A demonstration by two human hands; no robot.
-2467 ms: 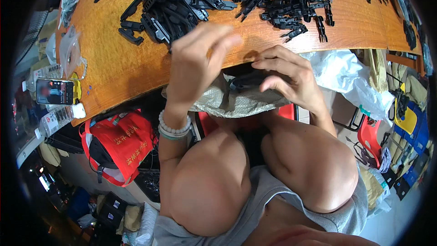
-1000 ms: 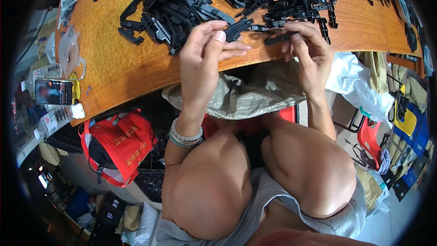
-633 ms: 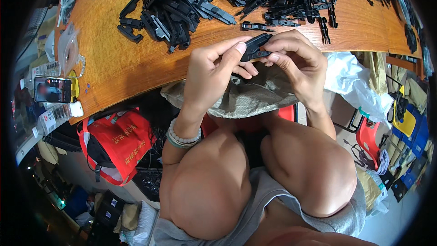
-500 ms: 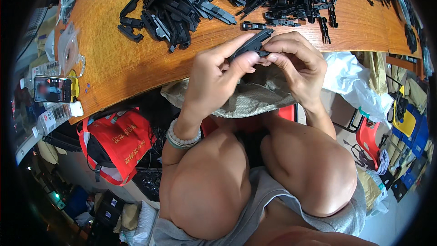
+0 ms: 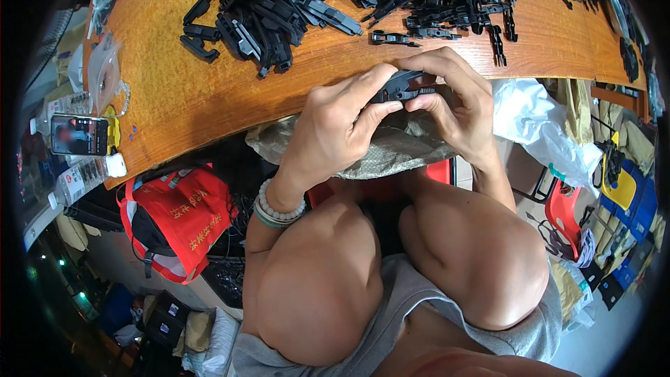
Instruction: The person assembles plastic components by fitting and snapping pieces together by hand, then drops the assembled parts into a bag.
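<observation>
Both hands grip one black plastic part (image 5: 403, 88) at the table's near edge, above a woven sack. My left hand (image 5: 342, 112) pinches its left end between thumb and fingers, and a beaded bracelet (image 5: 269, 209) circles that wrist. Thumb and forefinger of my right hand (image 5: 460, 101) hold the right end. Fingers cover both ends of the part, so its full shape is hidden. Just beyond it, a small black clip-like piece (image 5: 392, 39) lies on the wooden table (image 5: 160, 91). Heaps of longer black plastic pieces (image 5: 258, 21) spread behind.
More small black parts (image 5: 474, 0) are piled at the far right. The woven sack (image 5: 391, 153) hangs open above my knees. At left are a phone (image 5: 79, 135) and plastic bottles (image 5: 80, 180). A red bag (image 5: 185, 216) stands below; a white plastic bag (image 5: 534, 122) hangs at right.
The black part has turned from a steep slant to nearly level and sits slightly lower. My left hand has rolled over it, while the right fingers now reach over its top.
</observation>
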